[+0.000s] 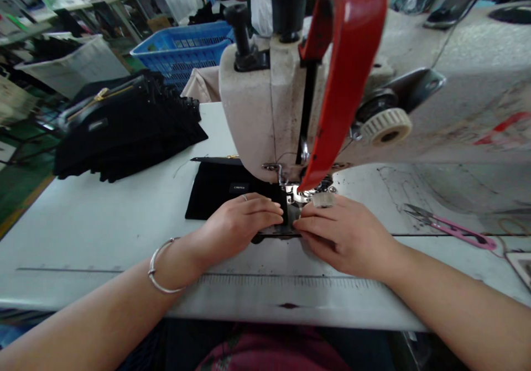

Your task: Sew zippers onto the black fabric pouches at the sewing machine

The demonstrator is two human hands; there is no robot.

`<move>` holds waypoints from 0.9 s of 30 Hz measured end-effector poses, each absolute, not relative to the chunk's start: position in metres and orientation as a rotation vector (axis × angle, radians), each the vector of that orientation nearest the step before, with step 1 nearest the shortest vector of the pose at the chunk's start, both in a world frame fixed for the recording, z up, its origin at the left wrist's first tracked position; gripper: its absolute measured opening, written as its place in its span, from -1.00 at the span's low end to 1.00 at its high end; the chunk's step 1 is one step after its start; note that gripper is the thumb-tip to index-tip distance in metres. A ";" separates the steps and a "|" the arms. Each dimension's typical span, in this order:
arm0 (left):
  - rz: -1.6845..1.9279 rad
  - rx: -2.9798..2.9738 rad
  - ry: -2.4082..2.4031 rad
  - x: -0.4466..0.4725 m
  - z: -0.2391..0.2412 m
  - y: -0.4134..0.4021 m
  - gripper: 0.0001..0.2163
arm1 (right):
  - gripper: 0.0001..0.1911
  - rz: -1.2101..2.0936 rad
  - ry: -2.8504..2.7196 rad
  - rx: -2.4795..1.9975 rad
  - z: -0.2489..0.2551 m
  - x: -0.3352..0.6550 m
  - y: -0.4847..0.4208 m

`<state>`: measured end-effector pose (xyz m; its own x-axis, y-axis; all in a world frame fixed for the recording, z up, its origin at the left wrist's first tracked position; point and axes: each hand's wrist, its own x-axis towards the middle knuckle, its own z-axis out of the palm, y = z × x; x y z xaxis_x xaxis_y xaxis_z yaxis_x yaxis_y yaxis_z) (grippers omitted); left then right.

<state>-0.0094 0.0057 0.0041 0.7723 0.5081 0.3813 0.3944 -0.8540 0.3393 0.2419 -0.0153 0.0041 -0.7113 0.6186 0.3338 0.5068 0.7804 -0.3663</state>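
A black fabric pouch (211,186) with a small label and a bit of gold zipper at its top edge lies flat on the sewing machine table. Its right edge is beside the presser foot and needle area (295,194). My left hand (244,221) rests on the lower right of the pouch, fingers stretched out and pressing it down; it wears a ring and a bangle. On the metal plate just right of the pouch's edge is my right hand (344,233), its fingers pointing left and its thumb hidden. I see nothing held in it.
The sewing machine head (257,100) with its red lever guard (352,56) stands over the work. A stack of black pouches (128,127) sits at the left. Pink-handled thread snips (456,230) lie at the right. Behind are a blue basket (182,45) and a person (260,0).
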 end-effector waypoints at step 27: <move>0.619 2.871 0.696 -0.009 0.005 0.009 -0.76 | -0.69 0.269 -2.588 -0.909 0.002 0.235 -0.019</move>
